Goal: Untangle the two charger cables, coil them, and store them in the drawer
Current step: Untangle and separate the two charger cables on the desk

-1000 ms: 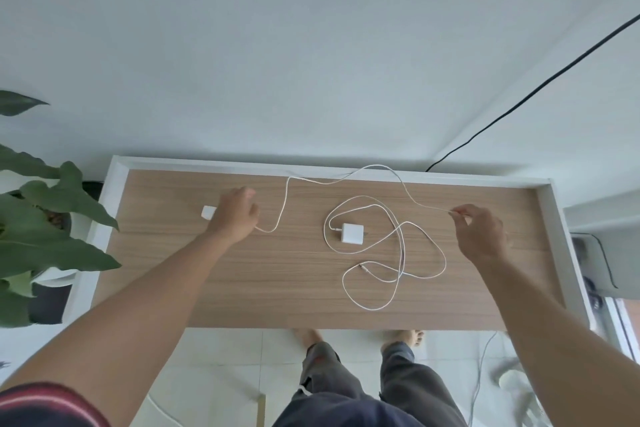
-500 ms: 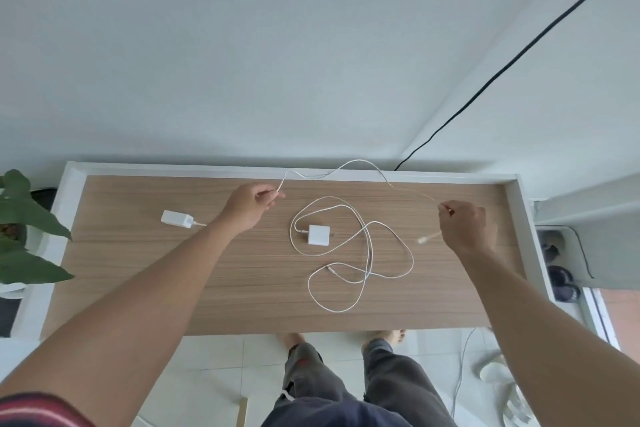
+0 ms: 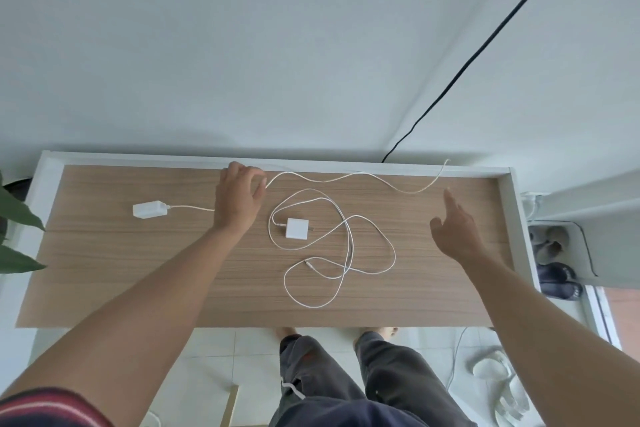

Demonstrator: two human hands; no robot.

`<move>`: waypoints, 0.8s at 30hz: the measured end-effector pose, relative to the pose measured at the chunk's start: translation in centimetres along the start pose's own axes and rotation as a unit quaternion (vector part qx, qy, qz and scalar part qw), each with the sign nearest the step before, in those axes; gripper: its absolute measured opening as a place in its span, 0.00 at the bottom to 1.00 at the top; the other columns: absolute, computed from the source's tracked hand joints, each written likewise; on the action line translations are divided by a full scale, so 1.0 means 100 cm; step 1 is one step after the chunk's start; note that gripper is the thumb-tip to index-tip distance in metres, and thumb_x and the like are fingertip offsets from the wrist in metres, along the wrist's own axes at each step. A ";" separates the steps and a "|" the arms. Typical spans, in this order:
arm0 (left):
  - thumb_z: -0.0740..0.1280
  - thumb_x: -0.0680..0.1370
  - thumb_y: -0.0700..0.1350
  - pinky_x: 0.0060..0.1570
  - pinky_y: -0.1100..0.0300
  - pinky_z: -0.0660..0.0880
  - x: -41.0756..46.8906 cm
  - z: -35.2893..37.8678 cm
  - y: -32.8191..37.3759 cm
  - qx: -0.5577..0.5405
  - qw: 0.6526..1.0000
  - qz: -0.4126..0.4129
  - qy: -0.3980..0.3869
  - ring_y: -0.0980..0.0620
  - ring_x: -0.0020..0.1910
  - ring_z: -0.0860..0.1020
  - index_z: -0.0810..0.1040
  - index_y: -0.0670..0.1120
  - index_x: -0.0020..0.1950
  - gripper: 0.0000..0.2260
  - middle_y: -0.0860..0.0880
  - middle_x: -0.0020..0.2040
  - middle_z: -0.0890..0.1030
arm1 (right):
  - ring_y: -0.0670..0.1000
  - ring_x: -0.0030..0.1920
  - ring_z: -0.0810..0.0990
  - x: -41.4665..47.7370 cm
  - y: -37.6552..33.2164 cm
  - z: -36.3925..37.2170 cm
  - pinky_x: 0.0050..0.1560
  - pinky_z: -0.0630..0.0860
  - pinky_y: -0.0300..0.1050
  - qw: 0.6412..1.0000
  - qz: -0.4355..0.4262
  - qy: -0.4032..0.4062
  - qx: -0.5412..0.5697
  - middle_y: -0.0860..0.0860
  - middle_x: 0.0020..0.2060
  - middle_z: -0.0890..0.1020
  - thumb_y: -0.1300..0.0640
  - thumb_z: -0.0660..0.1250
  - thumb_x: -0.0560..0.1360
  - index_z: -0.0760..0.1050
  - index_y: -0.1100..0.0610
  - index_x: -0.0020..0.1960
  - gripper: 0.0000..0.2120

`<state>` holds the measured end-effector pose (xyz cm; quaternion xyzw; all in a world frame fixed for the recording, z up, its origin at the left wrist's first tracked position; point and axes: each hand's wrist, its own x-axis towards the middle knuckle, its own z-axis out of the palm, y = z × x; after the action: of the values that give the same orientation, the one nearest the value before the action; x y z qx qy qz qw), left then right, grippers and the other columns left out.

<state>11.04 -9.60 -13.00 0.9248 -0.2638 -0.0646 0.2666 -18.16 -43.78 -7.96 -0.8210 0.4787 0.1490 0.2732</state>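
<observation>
Left hand (image 3: pixel 239 198), at ten o'clock from the square charger (image 3: pixel 298 228), seems to pinch the long cable (image 3: pixel 410 191) snaking along the table's (image 3: pixel 104 270) far edge. Right hand (image 3: pixel 453 229) hovers at three o'clock, fingers spread, empty. Looped cable (image 3: pixel 349 246) lies centre.

A black wire (image 3: pixel 485 48) runs down the wall behind the wooden table (image 3: pixel 138 270); leaves (image 3: pixel 17 210) at left.

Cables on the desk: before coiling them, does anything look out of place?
Yes. The long cable ends draped over the desk's back rim, and the other cable crosses itself in loops round the square adapter.
</observation>
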 end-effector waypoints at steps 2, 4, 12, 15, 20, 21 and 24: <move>0.71 0.82 0.40 0.49 0.46 0.80 -0.013 0.005 0.014 -0.030 0.997 0.069 -0.008 0.47 0.48 0.79 0.82 0.46 0.56 0.04 0.48 0.51 0.80 | 0.66 0.80 0.69 -0.004 0.005 0.009 0.79 0.65 0.57 1.000 -0.002 -0.014 0.001 0.63 0.80 0.72 0.60 0.64 0.85 0.54 0.58 0.89 0.35; 0.70 0.82 0.38 0.47 0.49 0.80 -0.029 0.013 0.024 -0.048 0.988 0.115 -0.088 0.53 0.47 0.78 0.81 0.46 0.57 0.06 0.51 0.52 0.80 | 0.65 0.78 0.73 -0.011 0.006 0.018 0.78 0.67 0.56 1.000 -0.013 -0.018 0.009 0.61 0.77 0.77 0.59 0.65 0.85 0.59 0.59 0.87 0.33; 0.76 0.79 0.44 0.75 0.51 0.70 -0.062 0.063 0.023 0.123 0.951 0.120 -0.256 0.42 0.76 0.72 0.73 0.47 0.80 0.30 0.48 0.77 0.74 | 0.60 0.65 0.83 -0.051 -0.020 0.056 0.70 0.76 0.54 0.994 -0.082 -0.047 0.060 0.54 0.70 0.83 0.58 0.67 0.84 0.68 0.54 0.82 0.27; 0.76 0.77 0.42 0.72 0.52 0.71 -0.064 0.063 0.023 0.096 0.964 0.094 -0.230 0.43 0.73 0.75 0.78 0.47 0.76 0.26 0.49 0.72 0.79 | 0.57 0.59 0.85 -0.067 -0.035 0.065 0.63 0.77 0.51 0.989 -0.114 -0.057 0.069 0.53 0.69 0.83 0.58 0.67 0.84 0.70 0.54 0.80 0.25; 0.81 0.74 0.48 0.54 0.55 0.82 -0.066 0.025 0.032 -0.198 0.945 -0.095 -0.242 0.49 0.56 0.85 0.82 0.49 0.64 0.20 0.52 0.58 0.86 | 0.48 0.53 0.84 -0.092 -0.069 0.068 0.60 0.79 0.47 0.977 -0.184 -0.056 0.086 0.50 0.67 0.83 0.55 0.68 0.84 0.72 0.53 0.78 0.23; 0.82 0.72 0.49 0.54 0.56 0.82 -0.066 0.013 0.034 -0.275 0.920 -0.135 -0.244 0.49 0.55 0.87 0.81 0.48 0.64 0.23 0.51 0.58 0.87 | 0.47 0.56 0.85 -0.097 -0.077 0.069 0.63 0.81 0.51 0.974 -0.200 -0.053 0.089 0.48 0.67 0.83 0.52 0.68 0.84 0.72 0.51 0.77 0.23; 0.83 0.74 0.45 0.63 0.46 0.83 -0.068 -0.021 0.036 -0.463 0.829 -0.198 -0.244 0.45 0.56 0.88 0.76 0.42 0.70 0.28 0.42 0.60 0.88 | 0.45 0.69 0.79 -0.108 -0.101 0.072 0.70 0.77 0.49 0.965 -0.249 -0.031 0.069 0.41 0.71 0.79 0.41 0.69 0.81 0.70 0.43 0.77 0.26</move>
<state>4.16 -7.69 -9.48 0.6799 -0.0708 -0.4537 0.5717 -14.66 -27.90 -5.24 -0.8885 0.2592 0.0686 0.3724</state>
